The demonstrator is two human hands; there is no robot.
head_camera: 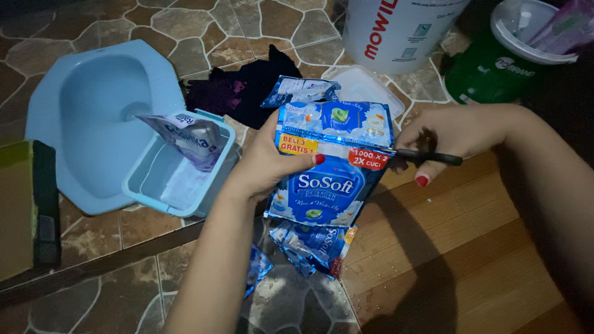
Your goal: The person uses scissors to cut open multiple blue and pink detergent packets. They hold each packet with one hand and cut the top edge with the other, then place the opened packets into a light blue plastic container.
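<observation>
Left hand point(266, 167): clamped on blue sachet strip point(331, 167).
Right hand point(458, 133): closed round black scissors point(427, 156).
Cut: keep strip taut, thumb clear.

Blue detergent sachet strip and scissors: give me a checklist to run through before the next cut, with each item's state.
1. Left hand grips the blue plastic detergent sachet strip: ok.
2. Right hand holds the black scissors: ok.
3. Scissors meet the strip's right edge: ok.
4. Left thumb tip away from blades: ok.
5. Blades open or closed: cannot tell.
6. Light blue rectangular plastic tub within reach, left of the strip: ok; a lilac sachet rests in it.
</observation>
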